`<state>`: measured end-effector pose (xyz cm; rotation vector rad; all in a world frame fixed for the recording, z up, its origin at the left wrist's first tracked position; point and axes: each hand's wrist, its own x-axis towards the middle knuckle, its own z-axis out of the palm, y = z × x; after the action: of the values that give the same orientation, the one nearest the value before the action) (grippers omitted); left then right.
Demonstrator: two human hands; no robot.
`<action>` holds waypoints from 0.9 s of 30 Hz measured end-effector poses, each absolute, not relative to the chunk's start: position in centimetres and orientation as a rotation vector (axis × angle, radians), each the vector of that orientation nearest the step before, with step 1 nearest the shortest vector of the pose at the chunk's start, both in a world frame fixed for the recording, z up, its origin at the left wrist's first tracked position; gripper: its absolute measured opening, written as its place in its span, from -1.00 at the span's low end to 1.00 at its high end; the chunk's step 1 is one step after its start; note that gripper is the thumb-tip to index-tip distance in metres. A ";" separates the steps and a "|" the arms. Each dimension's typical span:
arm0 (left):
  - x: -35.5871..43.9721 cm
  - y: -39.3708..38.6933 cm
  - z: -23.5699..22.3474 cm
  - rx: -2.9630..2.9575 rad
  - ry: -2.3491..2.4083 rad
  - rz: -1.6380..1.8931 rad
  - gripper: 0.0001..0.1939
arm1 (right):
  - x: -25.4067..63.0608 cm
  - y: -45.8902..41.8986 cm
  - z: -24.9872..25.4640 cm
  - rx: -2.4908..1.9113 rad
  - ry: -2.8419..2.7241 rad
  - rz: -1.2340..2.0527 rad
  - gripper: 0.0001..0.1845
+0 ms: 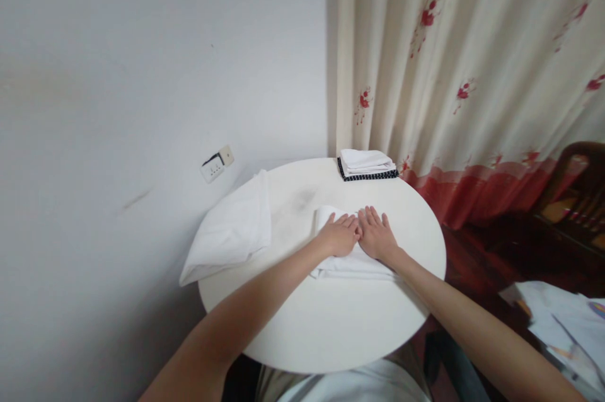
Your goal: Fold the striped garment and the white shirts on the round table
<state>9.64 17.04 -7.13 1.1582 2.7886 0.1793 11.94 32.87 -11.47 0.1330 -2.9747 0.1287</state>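
A folded white cloth lies on the round white table in front of me. My left hand rests flat on top of it, fingers stretched out to the right. Beside it, touching at the fingers, my right hand also presses flat on the cloth, its fingers pointing away from me. Neither hand grips anything. Part of the cloth is hidden under both hands and the right forearm. Another white cloth is spread at the table's left side, hanging over the edge.
At the table's back edge sits a folded white cloth stack on a black-and-white patterned cloth. A wall with a socket borders the left. A curtain hangs behind. A wooden chair and white items are at right.
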 end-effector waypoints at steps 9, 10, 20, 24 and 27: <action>5.7 12.1 -8.3 0.794 2.833 0.276 -0.33 | 12.2 32.8 -11.3 0.122 -2.983 0.163 -0.33; 5.3 11.5 -8.1 0.722 2.835 0.338 -0.33 | 12.1 32.8 -11.3 0.121 -2.987 0.170 -0.33; 13.2 5.9 -6.5 1.146 2.802 0.707 -0.38 | 11.9 32.6 -11.6 0.112 -2.978 0.198 -0.33; 17.1 6.0 -8.0 1.373 2.815 0.592 -0.27 | 11.9 32.7 -11.7 0.110 -2.962 0.165 -0.33; 17.3 7.4 -8.7 1.245 2.962 0.542 -0.20 | 11.9 32.7 -11.9 0.119 -2.959 0.139 -0.33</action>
<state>17.33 7.41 -8.65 1.2449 2.9620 0.5421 11.89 32.75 -11.88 0.1187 -2.9594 0.1390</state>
